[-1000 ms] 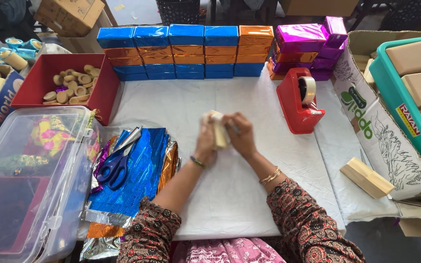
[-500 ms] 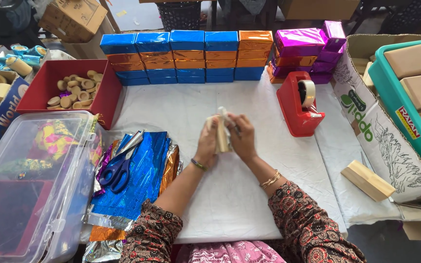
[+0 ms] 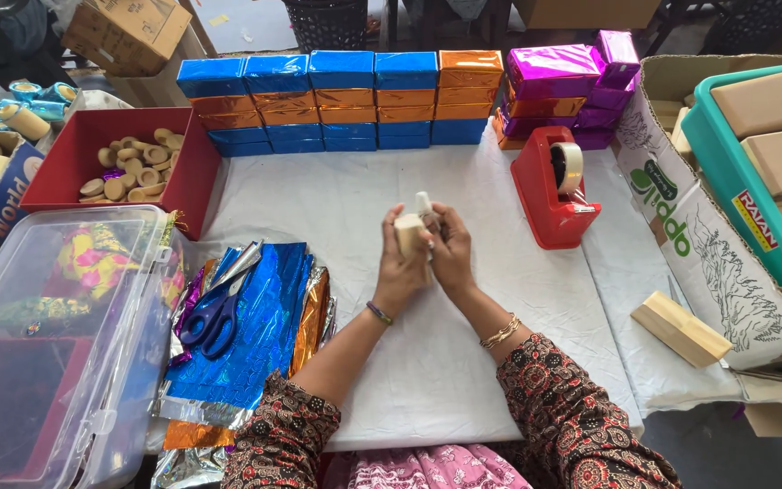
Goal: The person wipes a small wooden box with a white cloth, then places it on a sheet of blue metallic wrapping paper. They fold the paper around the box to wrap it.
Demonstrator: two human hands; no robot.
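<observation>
I see both hands raised together over the middle of the counter (image 3: 409, 380), which is covered in white paper. The left hand (image 3: 400, 267) and the right hand (image 3: 452, 258) are closed around a small pale block (image 3: 409, 231), its top end showing above the fingers; a thin whitish strip sticks up just beside it, and I cannot tell what it is.

To the right of the hands stands a red tape dispenser (image 3: 554, 195), near but apart. To the left lie sheets of blue foil (image 3: 260, 326) with blue-handled scissors (image 3: 214, 312) resting on them. Far across the counter runs a row of stacked boxes wrapped in blue and orange foil (image 3: 346, 100). A red tray (image 3: 183, 181) of pale rings sits far left, and a bare wooden block (image 3: 681, 328) lies at the near right.
</observation>
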